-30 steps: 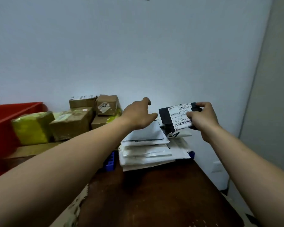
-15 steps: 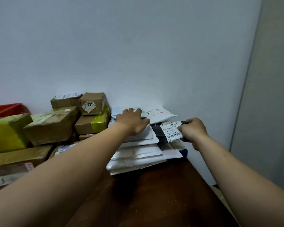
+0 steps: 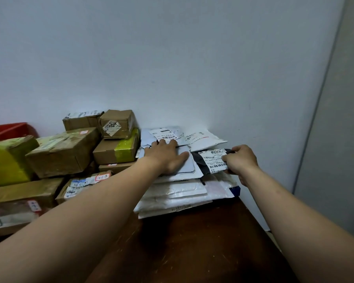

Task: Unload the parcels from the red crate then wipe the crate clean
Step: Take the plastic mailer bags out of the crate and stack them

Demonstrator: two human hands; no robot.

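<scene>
My right hand [image 3: 240,162] grips a small black parcel [image 3: 206,163] with a white barcode label, holding it low on the right side of a stack of white mailer bags [image 3: 178,193]. My left hand [image 3: 166,155] lies flat, fingers spread, on the grey-white envelope on top of that stack. Only a corner of the red crate [image 3: 8,129] shows at the far left, behind the boxes.
Brown cardboard boxes [image 3: 63,152], some with yellow tape, are piled left of the mailers against the white wall. The stack rests on a dark brown table [image 3: 192,248], whose right edge runs close to a grey wall panel [image 3: 335,139].
My right hand has lowered the black parcel from the air onto the stack's right side. My left hand has come down flat on the top envelope. The view has shifted left and down.
</scene>
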